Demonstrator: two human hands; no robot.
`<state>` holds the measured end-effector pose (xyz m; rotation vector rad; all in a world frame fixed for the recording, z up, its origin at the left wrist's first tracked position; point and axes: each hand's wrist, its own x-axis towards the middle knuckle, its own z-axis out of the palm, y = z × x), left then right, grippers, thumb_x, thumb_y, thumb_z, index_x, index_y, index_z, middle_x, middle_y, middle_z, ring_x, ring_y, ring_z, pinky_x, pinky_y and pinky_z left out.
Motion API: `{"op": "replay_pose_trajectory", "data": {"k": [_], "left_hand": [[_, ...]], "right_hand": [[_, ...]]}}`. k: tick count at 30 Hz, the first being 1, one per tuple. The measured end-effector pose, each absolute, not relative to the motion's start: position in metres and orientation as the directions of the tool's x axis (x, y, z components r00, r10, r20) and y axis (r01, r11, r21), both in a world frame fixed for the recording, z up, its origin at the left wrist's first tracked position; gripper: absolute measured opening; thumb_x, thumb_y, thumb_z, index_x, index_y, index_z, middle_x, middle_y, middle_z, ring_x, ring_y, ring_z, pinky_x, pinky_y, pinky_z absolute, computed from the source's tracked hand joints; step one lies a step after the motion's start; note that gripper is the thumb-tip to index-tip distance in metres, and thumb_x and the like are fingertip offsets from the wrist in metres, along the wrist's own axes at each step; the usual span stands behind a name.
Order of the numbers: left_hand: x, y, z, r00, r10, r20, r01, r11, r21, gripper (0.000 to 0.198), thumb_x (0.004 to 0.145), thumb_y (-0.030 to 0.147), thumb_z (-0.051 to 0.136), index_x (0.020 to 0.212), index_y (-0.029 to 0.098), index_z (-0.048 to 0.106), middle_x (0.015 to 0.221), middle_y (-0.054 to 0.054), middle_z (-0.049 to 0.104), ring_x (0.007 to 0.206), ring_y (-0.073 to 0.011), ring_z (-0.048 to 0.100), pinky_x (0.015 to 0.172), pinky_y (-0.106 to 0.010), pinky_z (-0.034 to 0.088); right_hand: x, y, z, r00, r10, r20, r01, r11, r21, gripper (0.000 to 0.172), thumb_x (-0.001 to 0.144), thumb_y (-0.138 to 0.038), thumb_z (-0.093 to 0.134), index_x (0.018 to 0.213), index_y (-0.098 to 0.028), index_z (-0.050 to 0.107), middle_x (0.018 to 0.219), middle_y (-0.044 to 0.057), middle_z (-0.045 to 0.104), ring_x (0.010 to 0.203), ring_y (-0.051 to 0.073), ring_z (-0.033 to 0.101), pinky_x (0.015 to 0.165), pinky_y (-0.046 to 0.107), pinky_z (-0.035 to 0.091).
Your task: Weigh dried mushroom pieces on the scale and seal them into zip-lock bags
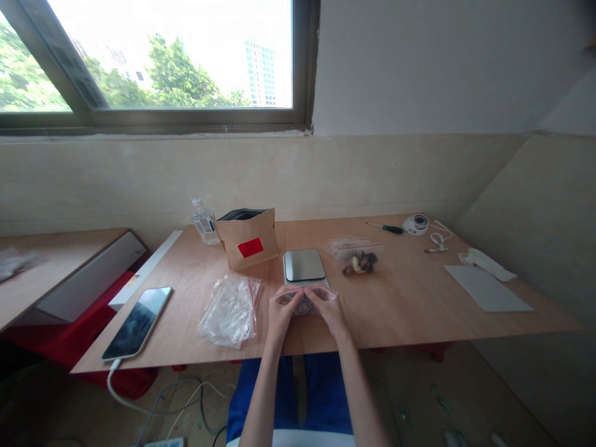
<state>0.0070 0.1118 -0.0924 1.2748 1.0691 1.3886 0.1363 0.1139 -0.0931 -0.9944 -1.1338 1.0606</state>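
Note:
Both my hands pinch the top edge of a clear zip bag (pixel 305 305) at the table's front edge. My left hand (pixel 280 308) grips the bag's left part, thumb at the middle. On the other side my right hand (pixel 329 308) closes on the right part, the two thumbs almost meeting. Something dark and small shows inside the bag, too blurred to name. Just beyond the hands lies a digital scale (pixel 304 265) with a bare metal plate. To its right rests a filled zip bag (pixel 362 261) with dark and pale pieces. A stack of empty zip bags (pixel 229 310) lies left.
A brown paper pouch (pixel 249 242) stands open behind the stack, beside a water bottle (pixel 205 222). At the left is a phone (pixel 138 323) on a cable. A screwdriver (pixel 385 228), a dome camera (pixel 415 224) and a white sheet (pixel 487 288) lie on the right.

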Motion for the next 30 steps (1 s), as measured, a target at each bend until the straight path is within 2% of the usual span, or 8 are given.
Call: {"op": "replay_pose_trajectory", "data": {"k": [4, 11, 19, 24, 30], "left_hand": [[0.0087, 0.1125, -0.0913, -0.022, 0.982, 0.186, -0.091, -0.187, 0.978, 0.024, 0.072, 0.036, 0.068, 0.082, 0.014, 0.070, 0.082, -0.007, 0.068, 0.078, -0.0185, 0.063, 0.070, -0.026, 0.049], [0.0131, 0.1110, -0.0894, -0.045, 0.978, 0.204, -0.109, -0.208, 0.972, 0.026, 0.074, 0.036, 0.065, 0.086, 0.014, 0.069, 0.086, -0.008, 0.068, 0.083, -0.0205, 0.062, 0.074, -0.029, 0.049], [0.0077, 0.1140, -0.0918, -0.054, 0.985, 0.161, -0.122, -0.167, 0.978, 0.027, 0.070, 0.037, 0.069, 0.082, 0.013, 0.070, 0.081, -0.007, 0.069, 0.079, -0.0196, 0.063, 0.071, -0.027, 0.050], [0.0067, 0.1144, -0.0925, -0.061, 0.983, 0.174, -0.104, -0.179, 0.978, 0.027, 0.069, 0.038, 0.069, 0.082, 0.014, 0.071, 0.080, -0.006, 0.070, 0.077, -0.0189, 0.064, 0.068, -0.026, 0.050], [0.0067, 0.1163, -0.0930, -0.032, 0.984, 0.173, -0.120, -0.175, 0.977, 0.024, 0.071, 0.036, 0.069, 0.082, 0.014, 0.071, 0.081, -0.007, 0.070, 0.077, -0.0186, 0.064, 0.069, -0.025, 0.049]], "right_hand": [[0.1350, 0.1148, -0.0959, 0.137, 0.969, 0.206, -0.157, 0.227, -0.961, 0.015, 0.072, -0.034, 0.068, 0.074, -0.019, 0.067, 0.077, 0.001, 0.066, 0.077, 0.017, 0.062, 0.074, 0.030, 0.049], [0.1329, 0.1142, -0.0913, 0.196, 0.951, 0.240, -0.091, 0.261, -0.961, 0.018, 0.073, -0.037, 0.066, 0.073, -0.019, 0.067, 0.076, 0.002, 0.066, 0.077, 0.018, 0.062, 0.073, 0.030, 0.050], [0.1368, 0.1147, -0.0928, 0.082, 0.985, 0.153, -0.161, 0.164, -0.973, 0.023, 0.073, -0.038, 0.066, 0.084, -0.018, 0.068, 0.083, 0.005, 0.070, 0.082, 0.021, 0.064, 0.079, 0.035, 0.050], [0.1367, 0.1148, -0.0923, 0.072, 0.974, 0.213, -0.101, 0.219, -0.970, 0.018, 0.075, -0.035, 0.064, 0.076, -0.018, 0.068, 0.078, 0.004, 0.068, 0.078, 0.019, 0.063, 0.076, 0.032, 0.050], [0.1320, 0.1163, -0.0958, 0.129, 0.965, 0.226, -0.118, 0.241, -0.963, 0.016, 0.073, -0.035, 0.066, 0.074, -0.019, 0.066, 0.072, 0.001, 0.067, 0.072, 0.017, 0.062, 0.071, 0.029, 0.049]]}}
